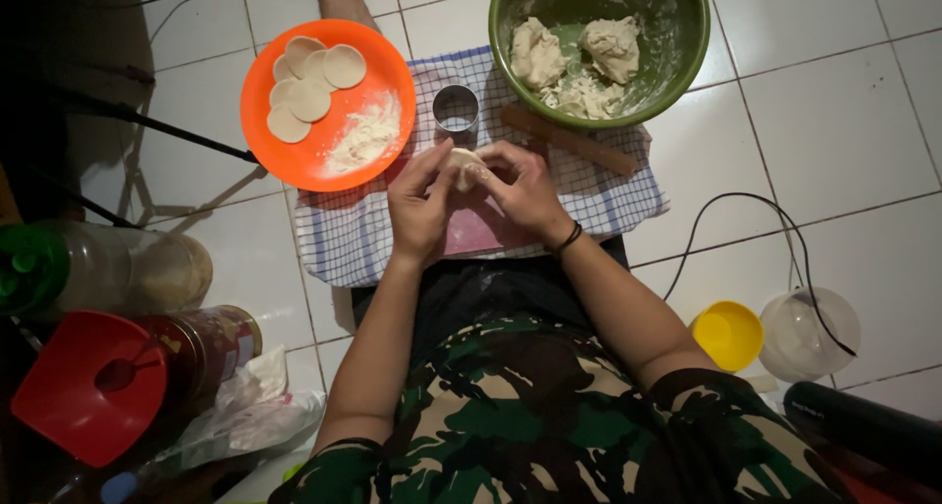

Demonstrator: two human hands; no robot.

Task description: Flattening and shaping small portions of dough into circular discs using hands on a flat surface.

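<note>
The dough piece (465,166) sits between both your hands, held just above the checked cloth (343,239) near its far edge, right in front of the metal ring cutter (456,108). Your left hand (420,210) cups it from one side, the thumb and forefinger closed onto its edge. Your right hand (525,190) meets it from the other side, its fingers (491,160) curled in and pinching the rim of the dough. None of the fingers are spread; both sets are clamped lightly on the same small piece, so only its pale top shows between them.

To do this pinch well, I judge you want gentle, even pressure: squeeze too hard and soft dough like this will likely tear or thin out at the fold. Work along the edge in small bites, turning the piece with the left hand while the right one seals. Keep it over the cloth, so a slip lands on something soft.

The orange plate (329,160) at the far left corner of the cloth holds flat dough rounds (312,87) and a heap of flour (368,141), within easy reach for dusting sticky fingertips. The green bowl (687,33) with the remaining dough lumps stands at the far right corner, and a wooden rolling pin (569,141) lies just before it.
</note>
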